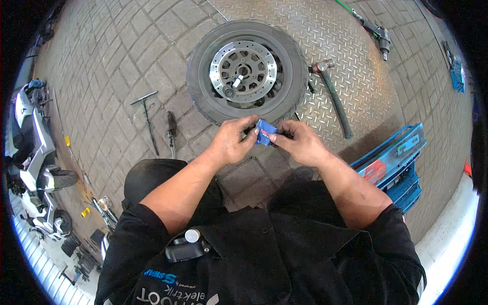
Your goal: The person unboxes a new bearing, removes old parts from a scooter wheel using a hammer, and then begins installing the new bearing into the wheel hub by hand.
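Observation:
Between my two hands, in front of my body, is a small blue box (pixel 265 133) with a red mark on it. My left hand (pixel 235 138) grips its left side between thumb and fingers. The right side is pinched by my right hand (pixel 301 141), thumb on the box's face. Just beyond my hands a wheel with a black tyre (pixel 198 76) lies flat, its drilled silver brake disc (pixel 216 68) facing up. On the hub rests a short shiny metal piece (pixel 237 81), with a dark round part (pixel 229 91) by its near end.
Right of the wheel, a hammer (pixel 335 104) lies on a tread-plate sheet (pixel 351 61). A T-handle tool (pixel 148 122) and a screwdriver (pixel 172 129) lie on the paving at left. A blue toolbox (pixel 406 190) stands near my right arm. An air tool (pixel 378 35) lies far right; scooters (pixel 38 147) stand far left.

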Available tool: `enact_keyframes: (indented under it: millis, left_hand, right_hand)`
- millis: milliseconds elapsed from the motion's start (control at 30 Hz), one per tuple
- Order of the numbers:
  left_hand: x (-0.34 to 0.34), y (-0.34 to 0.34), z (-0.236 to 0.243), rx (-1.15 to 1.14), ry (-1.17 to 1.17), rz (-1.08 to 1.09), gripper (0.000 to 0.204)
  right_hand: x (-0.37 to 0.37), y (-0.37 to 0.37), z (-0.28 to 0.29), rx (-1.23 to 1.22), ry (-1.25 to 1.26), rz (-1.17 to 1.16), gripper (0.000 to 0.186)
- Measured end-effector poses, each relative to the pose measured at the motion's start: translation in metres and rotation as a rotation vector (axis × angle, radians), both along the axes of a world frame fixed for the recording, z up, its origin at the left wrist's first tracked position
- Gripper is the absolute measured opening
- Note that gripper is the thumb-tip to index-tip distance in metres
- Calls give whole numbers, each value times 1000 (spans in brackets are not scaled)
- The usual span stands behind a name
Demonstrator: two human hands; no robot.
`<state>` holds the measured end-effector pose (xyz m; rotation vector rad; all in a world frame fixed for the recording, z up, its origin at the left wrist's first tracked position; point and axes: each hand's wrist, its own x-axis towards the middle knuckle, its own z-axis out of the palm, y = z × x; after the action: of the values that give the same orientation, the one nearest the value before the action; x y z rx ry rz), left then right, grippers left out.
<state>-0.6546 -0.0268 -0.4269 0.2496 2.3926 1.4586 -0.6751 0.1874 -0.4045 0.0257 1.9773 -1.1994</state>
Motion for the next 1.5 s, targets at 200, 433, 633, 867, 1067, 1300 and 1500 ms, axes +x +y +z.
enact_keyframes:
  millis: [200,433,633,867,1067,1300,1500]
  left_hand:
    - [-2,-6,-3,6,-38,-69,31]
    - [3,-2,9,-151,151,118,32]
    - [5,-2,16,-261,464,-5,22]
    - [15,3,16,-231,261,51,16]
    - [19,12,21,-330,200,34,18]
    - [22,12,19,-323,33,32,19]
    - [22,12,14,-250,-2,115,18]
  right_hand:
    - [2,-4,-5,-63,-7,37,38]
    - [0,-5,4,104,95,11,34]
    - [7,-12,7,91,166,-94,29]
    - [20,-21,9,168,420,-13,26]
    - [33,-22,-3,176,491,4,25]
    - [36,-25,5,158,536,85,27]
    - [38,-24,-3,161,569,64,27]
